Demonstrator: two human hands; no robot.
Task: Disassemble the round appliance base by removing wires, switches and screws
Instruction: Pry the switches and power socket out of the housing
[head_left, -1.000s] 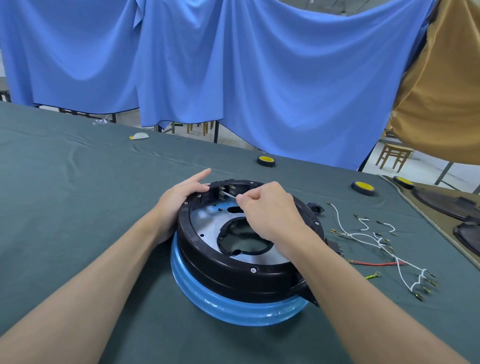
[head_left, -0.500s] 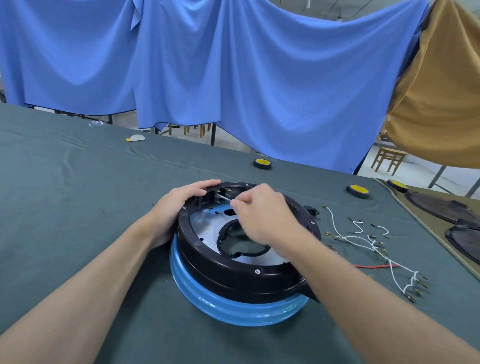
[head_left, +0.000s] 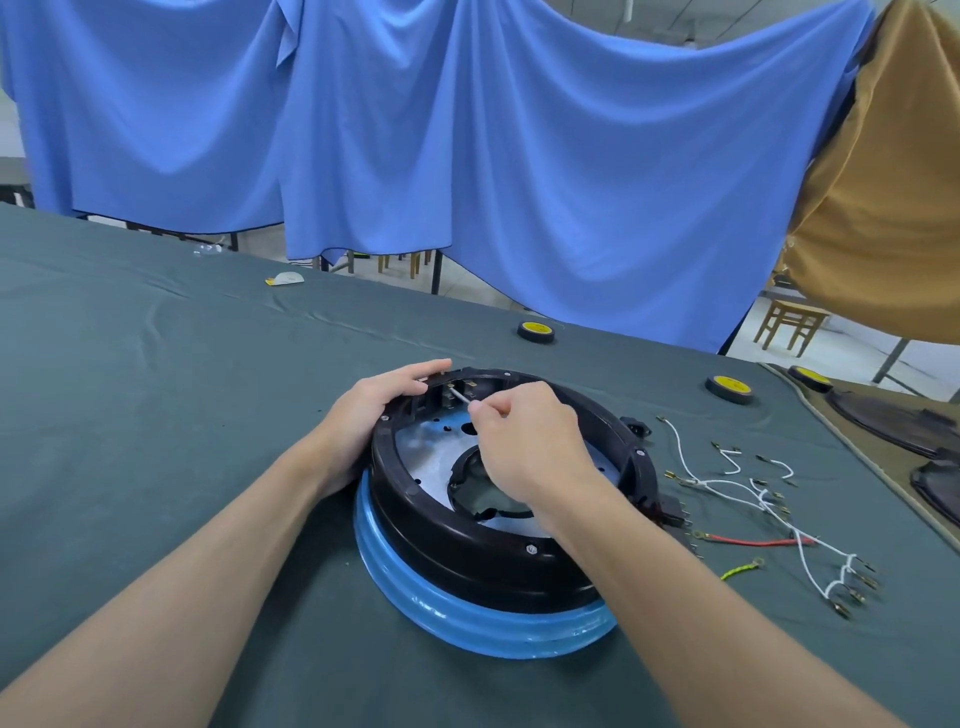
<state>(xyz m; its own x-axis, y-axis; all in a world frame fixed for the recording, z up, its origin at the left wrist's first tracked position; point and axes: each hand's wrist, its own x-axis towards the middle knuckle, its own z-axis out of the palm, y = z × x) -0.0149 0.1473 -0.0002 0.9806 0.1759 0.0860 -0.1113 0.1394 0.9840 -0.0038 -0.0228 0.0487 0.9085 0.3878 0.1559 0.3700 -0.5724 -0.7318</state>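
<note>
The round appliance base (head_left: 467, 561), black with a blue lower band and a silver inner plate, lies on the green cloth in the middle. My left hand (head_left: 374, 410) rests on its far left rim, fingers stretched over the edge. My right hand (head_left: 524, 447) hovers over the base and pinches a thin white wire (head_left: 461, 396) that runs to the black switch block (head_left: 452, 395) at the far inner rim. A screw (head_left: 531, 548) sits in the near rim. Removed white, red and green-yellow wires (head_left: 753, 499) lie to the right.
Three black-and-yellow discs (head_left: 536, 331) (head_left: 729, 387) (head_left: 810, 377) lie near the table's far edge. Dark round covers (head_left: 893, 415) rest on a brown mat at the right. Blue and tan cloths hang behind. A small white-yellow scrap (head_left: 284, 279) lies far left.
My left index finger, raised before, has come down onto the rim. My right hand has kept its pinch on the wire and shifted slightly toward the switch block.
</note>
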